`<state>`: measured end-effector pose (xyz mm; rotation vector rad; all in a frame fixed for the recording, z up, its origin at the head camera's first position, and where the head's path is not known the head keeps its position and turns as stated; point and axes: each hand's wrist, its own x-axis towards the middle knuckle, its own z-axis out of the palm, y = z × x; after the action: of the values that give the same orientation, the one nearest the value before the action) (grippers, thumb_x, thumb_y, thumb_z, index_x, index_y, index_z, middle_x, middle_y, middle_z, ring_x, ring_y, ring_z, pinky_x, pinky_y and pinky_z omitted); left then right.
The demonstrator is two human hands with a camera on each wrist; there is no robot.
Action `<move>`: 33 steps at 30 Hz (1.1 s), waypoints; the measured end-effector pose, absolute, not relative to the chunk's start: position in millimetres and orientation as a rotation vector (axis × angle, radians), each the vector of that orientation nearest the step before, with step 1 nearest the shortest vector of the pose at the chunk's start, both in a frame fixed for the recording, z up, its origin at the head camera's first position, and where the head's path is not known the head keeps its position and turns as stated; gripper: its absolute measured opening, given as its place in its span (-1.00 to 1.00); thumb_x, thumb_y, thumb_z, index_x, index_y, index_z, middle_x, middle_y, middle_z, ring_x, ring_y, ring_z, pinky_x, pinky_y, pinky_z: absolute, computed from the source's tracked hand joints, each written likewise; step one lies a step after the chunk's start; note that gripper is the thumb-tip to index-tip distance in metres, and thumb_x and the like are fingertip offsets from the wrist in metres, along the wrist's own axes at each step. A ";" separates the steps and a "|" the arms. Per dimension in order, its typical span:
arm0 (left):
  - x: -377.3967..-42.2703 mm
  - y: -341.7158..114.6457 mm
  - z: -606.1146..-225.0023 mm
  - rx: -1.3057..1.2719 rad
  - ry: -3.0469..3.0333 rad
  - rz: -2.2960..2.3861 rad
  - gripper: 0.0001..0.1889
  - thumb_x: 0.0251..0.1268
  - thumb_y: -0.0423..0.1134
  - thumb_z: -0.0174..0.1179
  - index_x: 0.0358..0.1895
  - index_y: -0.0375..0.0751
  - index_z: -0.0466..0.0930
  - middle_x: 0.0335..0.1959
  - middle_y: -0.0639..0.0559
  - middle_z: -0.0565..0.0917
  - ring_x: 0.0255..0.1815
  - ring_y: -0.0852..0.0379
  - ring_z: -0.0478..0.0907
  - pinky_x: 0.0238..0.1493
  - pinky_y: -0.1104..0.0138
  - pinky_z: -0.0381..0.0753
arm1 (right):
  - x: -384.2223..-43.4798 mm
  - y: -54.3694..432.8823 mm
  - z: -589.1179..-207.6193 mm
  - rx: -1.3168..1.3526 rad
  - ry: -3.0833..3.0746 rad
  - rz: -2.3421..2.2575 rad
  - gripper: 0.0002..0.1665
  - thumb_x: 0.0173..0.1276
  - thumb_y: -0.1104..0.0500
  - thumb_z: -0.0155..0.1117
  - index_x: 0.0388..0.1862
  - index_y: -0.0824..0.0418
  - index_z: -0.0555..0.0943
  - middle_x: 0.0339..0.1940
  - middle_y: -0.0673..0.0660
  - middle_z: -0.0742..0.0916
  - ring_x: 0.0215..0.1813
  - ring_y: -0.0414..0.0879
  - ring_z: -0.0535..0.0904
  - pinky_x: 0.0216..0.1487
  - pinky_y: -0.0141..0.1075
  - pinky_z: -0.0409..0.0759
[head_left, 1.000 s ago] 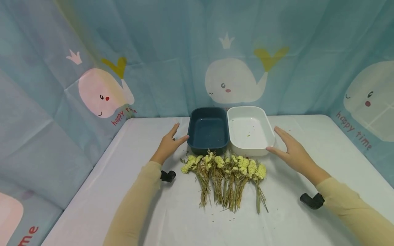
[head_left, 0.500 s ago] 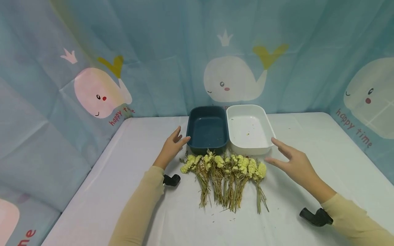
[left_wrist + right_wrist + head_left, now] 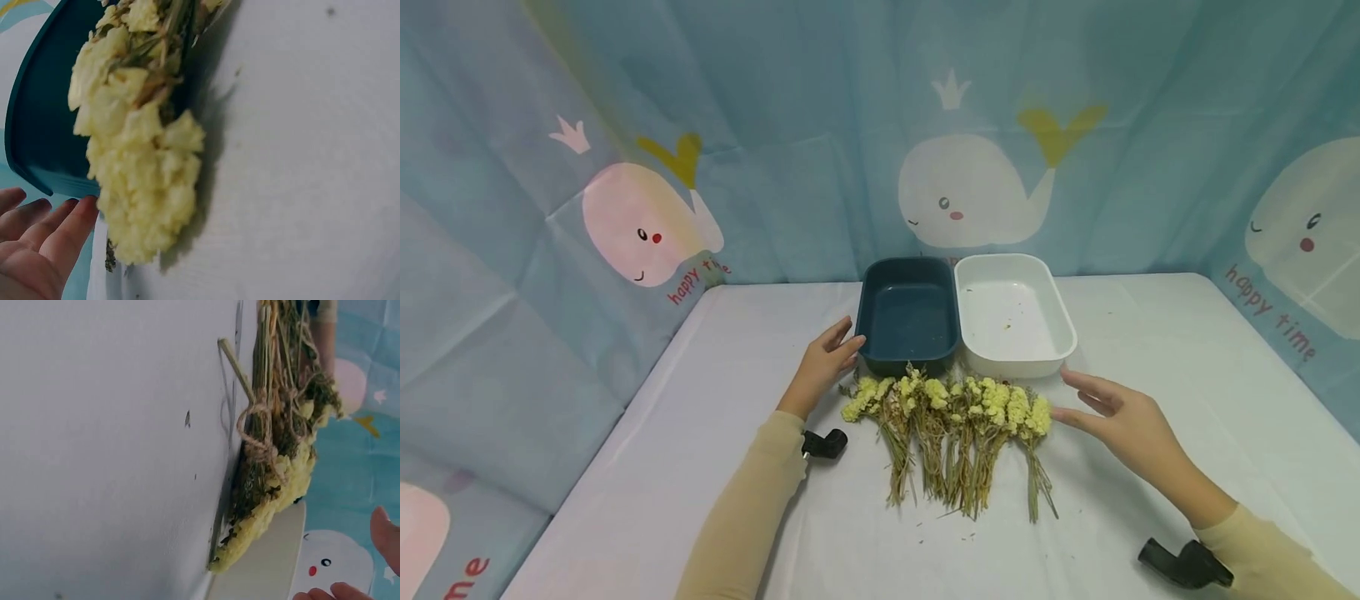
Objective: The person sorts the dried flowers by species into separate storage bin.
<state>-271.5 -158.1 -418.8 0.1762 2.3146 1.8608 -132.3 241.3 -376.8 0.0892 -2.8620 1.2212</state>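
A row of dried yellow flower bunches [image 3: 992,402] lies on the white cloth, heads toward two trays, stems toward me. Twine [image 3: 257,434] is tied round stems in the right wrist view. Just behind the heads stand a dark teal tray [image 3: 912,312] and a white tray [image 3: 1011,325], side by side. My left hand [image 3: 820,367] is at the teal tray's front left corner, fingers extended; whether it touches is unclear. My right hand [image 3: 1127,421] hovers beside the rightmost flower head, thumb apart from the fingers, holding nothing; contact with the flower cannot be made out.
Small flecks of plant matter lie in the white tray and on the tablecloth [image 3: 955,562]. A blue curtain [image 3: 820,167] with whale prints rises behind the table and at both sides. Black wrist devices [image 3: 1186,565] sit below both forearms.
My right hand has come back from the white tray's right side toward me, beside the rightmost flower head. My left hand has shifted slightly right and nearer. Trays and flowers have stayed put.
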 end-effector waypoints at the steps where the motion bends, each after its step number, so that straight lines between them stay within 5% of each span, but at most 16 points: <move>1: -271.0 -157.8 -419.3 0.177 2.313 1.866 -0.14 0.36 0.19 0.20 0.61 0.00 0.05 0.62 0.08 0.11 0.55 0.02 0.26 0.47 0.16 0.48 | -131.1 241.3 -376.5 0.079 -2.866 1.237 -0.16 0.30 -0.20 0.39 0.45 0.16 0.43 0.43 0.23 0.52 0.38 0.27 0.47 0.26 0.12 0.58; 9: -270.0 -155.5 -423.0 0.197 2.292 1.902 -0.20 0.39 0.14 0.20 0.59 -0.01 0.10 0.60 0.10 0.17 0.50 0.01 0.34 0.42 0.11 0.53 | -123.8 238.0 -381.1 -0.011 -2.898 1.385 -0.18 0.32 -0.17 0.39 0.42 0.22 0.45 0.38 0.28 0.56 0.34 0.24 0.53 0.18 0.00 0.69; 27: -267.4 -152.5 -426.4 0.146 2.170 2.017 -0.39 0.53 -0.12 0.10 0.57 0.04 0.15 0.59 0.06 0.19 0.55 0.04 0.26 0.38 0.12 0.57 | -110.0 233.6 -394.9 -0.124 -3.070 1.456 -0.17 0.25 -0.21 0.42 0.34 0.26 0.52 0.25 0.25 0.67 0.36 0.27 0.50 0.18 0.10 0.66; 33: -268.8 -152.3 -430.3 0.175 2.169 2.040 -0.38 0.53 -0.13 0.11 0.56 0.02 0.16 0.58 0.04 0.22 0.52 0.04 0.31 0.37 0.16 0.58 | -107.8 233.9 -395.7 -0.179 -3.072 1.568 -0.17 0.27 -0.16 0.43 0.32 0.35 0.51 0.16 0.23 0.73 0.21 0.10 0.65 0.14 -0.03 0.71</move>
<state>-268.8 -152.3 -430.3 0.1751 2.1693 2.0402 -107.8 233.9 -395.7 -0.1792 -3.0719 1.5680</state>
